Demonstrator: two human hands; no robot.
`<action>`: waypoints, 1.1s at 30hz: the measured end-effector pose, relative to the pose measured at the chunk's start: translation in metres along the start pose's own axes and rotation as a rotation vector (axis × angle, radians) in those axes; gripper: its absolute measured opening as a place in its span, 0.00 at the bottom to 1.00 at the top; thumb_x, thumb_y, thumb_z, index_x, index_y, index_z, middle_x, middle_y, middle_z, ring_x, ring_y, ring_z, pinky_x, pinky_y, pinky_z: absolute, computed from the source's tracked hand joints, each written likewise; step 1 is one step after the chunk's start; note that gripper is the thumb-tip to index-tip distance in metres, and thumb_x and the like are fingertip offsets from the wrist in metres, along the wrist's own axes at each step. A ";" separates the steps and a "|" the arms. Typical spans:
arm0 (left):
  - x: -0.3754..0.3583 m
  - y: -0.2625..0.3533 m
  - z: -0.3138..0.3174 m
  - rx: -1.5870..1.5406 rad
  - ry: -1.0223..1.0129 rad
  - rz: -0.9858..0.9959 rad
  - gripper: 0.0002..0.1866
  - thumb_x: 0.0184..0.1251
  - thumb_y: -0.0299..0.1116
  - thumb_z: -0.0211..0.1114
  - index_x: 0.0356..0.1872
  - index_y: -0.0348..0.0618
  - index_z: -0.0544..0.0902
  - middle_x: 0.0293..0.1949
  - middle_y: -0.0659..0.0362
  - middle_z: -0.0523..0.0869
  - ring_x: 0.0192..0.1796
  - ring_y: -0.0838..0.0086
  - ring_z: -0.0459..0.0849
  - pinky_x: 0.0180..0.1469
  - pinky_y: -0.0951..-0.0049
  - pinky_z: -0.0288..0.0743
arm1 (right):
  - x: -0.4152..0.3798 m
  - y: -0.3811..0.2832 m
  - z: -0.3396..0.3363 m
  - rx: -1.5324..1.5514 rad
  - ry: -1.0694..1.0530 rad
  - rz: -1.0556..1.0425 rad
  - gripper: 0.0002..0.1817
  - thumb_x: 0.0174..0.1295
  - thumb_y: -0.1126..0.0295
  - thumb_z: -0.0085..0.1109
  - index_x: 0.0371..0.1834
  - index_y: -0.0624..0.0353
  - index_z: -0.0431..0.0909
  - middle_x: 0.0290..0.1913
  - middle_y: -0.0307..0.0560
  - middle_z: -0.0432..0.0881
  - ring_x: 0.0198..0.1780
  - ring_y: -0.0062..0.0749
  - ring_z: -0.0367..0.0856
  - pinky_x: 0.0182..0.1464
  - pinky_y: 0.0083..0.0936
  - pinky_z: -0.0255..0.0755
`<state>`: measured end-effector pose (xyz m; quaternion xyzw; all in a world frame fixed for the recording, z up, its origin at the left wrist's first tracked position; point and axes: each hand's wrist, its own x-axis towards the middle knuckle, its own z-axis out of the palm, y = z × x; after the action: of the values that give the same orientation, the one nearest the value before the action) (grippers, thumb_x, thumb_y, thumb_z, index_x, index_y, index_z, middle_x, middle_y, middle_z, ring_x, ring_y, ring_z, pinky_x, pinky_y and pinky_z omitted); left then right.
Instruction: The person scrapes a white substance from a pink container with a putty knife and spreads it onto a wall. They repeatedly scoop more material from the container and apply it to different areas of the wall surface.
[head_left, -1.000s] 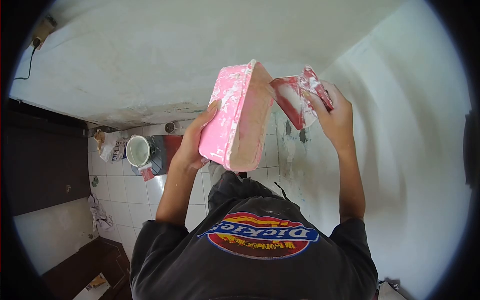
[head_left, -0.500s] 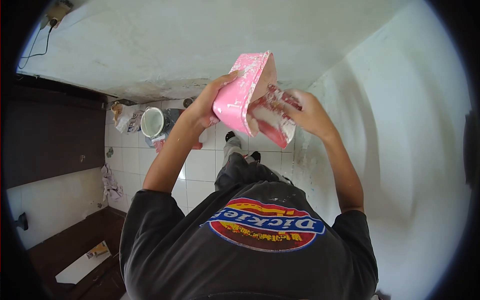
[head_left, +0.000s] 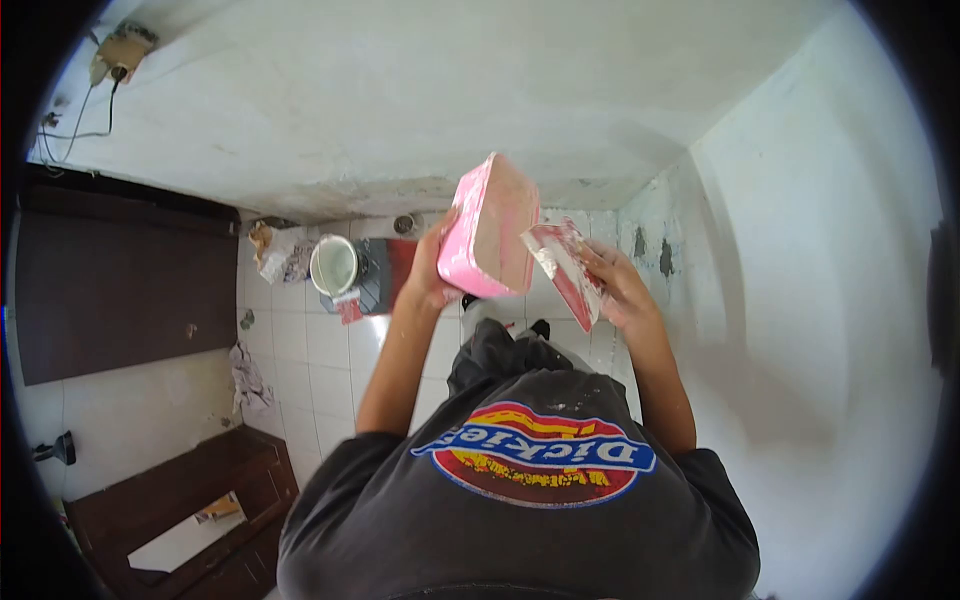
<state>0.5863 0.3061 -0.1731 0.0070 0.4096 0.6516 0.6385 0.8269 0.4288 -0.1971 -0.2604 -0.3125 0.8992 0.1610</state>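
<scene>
My left hand is wrapped round the side of a pink plastic tub. The tub is tilted so its mouth faces right, and whitish smears coat its inside. In my right hand is a red putty spreader with a broad flat blade, streaked with white paste. A clump of paste sits along the blade's left edge. A small gap separates the spreader from the tub's rim. My right fingers are closed on the spreader's upper part.
A white bucket stands on a dark grey and red platform at the left. Behind it lies a plastic bag. A crumpled cloth rests on the tiled floor. Walls rise ahead and at the right; a socket with cables hangs upper left.
The spreader has come out of the tub's mouth and now stands apart from it at the right. The tub has turned more upright and moved slightly lower in view. The camera view has shifted.
</scene>
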 end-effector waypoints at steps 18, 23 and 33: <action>-0.027 0.123 -0.070 -0.093 0.043 0.175 0.26 0.73 0.47 0.53 0.63 0.39 0.69 0.54 0.50 0.82 0.51 0.62 0.85 0.52 0.62 0.81 | 0.180 -0.042 0.052 -0.315 0.774 -0.835 0.13 0.71 0.63 0.56 0.44 0.64 0.79 0.34 0.31 0.78 0.33 0.12 0.68 0.35 0.15 0.64; -0.025 0.146 -0.105 -0.094 -0.112 0.125 0.25 0.74 0.47 0.50 0.63 0.39 0.71 0.55 0.50 0.82 0.54 0.61 0.83 0.54 0.60 0.80 | 0.216 -0.026 0.077 -0.396 0.907 -1.033 0.14 0.72 0.63 0.54 0.40 0.66 0.79 0.26 0.29 0.72 0.27 0.12 0.61 0.28 0.17 0.57; -0.030 0.172 -0.137 -0.135 0.042 0.166 0.23 0.76 0.45 0.44 0.62 0.41 0.71 0.56 0.50 0.79 0.53 0.57 0.83 0.53 0.55 0.81 | 0.300 0.001 0.141 -1.031 1.192 -1.345 0.21 0.59 0.80 0.51 0.58 0.70 0.73 0.52 0.64 0.79 0.54 0.57 0.77 0.56 0.41 0.71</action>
<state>0.3769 0.2351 -0.1549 -0.0160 0.3761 0.7284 0.5725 0.5024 0.4964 -0.2134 -0.4723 -0.6102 0.1056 0.6273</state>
